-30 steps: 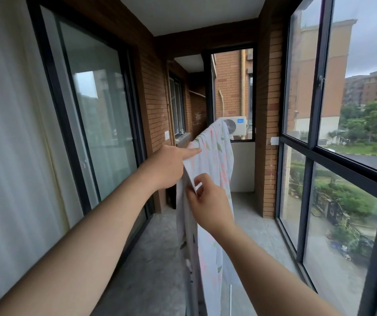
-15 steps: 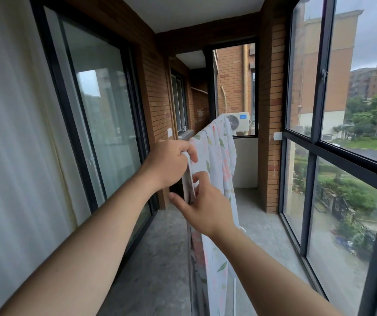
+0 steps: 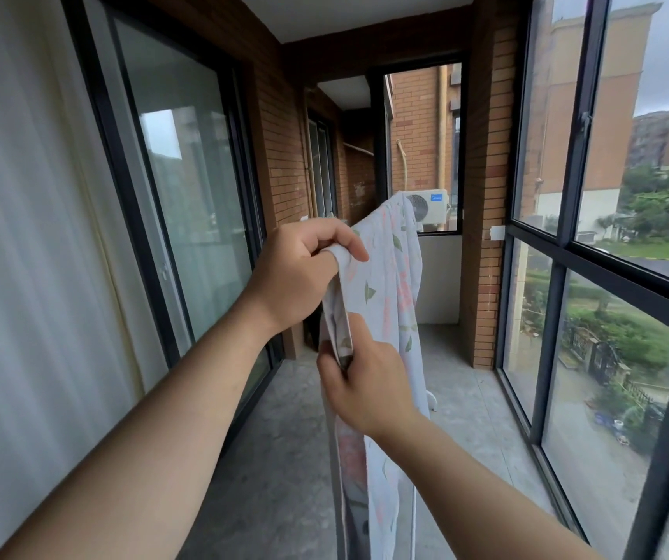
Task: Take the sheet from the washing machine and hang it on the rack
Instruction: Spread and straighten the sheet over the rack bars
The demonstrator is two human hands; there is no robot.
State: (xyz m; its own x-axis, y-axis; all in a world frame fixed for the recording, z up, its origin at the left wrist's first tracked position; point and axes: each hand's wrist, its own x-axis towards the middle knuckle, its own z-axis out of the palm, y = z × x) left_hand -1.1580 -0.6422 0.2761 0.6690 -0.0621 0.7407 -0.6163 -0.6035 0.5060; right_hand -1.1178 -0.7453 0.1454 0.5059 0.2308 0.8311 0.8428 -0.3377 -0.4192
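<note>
Far left: pale curtain (image 3: pixel 21 256) behind the sliding glass door (image 3: pixel 187 204); no writing on either; next, left hand (image 3: pixel 304 272), raised at the near top end of the sheet; a second before, its forefinger had lain straight along the top fold; now the fingers were curled, and thumb and forefinger pinched a bunched corner of cloth; next, sheet (image 3: pixel 385 284), white with green leaves and pink blooms, draped over the top of the rack and running away toward the far window, its near edge hanging down between the two hands and on below the frame; no label or care tag showed; next, right hand (image 3: pixel 369 381), lower than half a second before, when its thumb had stood out loose; now thumb and fingers were closed round the hanging edge beneath the left hand, the two hands set further apart along the hem; reading: the sheet was already out of the machine and over the rack, and the change of grip suggested the near edge was being drawn taut and straightened, a late step of the task; next, rack (image 3: pixel 414 515), its rail hidden under the cloth; only a thin pale upright showed, probably its leg; next, air-conditioner unit (image 3: pixel 425 206) outside the far window; a blue badge at its upper right, lettering too small to read; far right, window frame (image 3: pixel 573 175); no writing.
</note>
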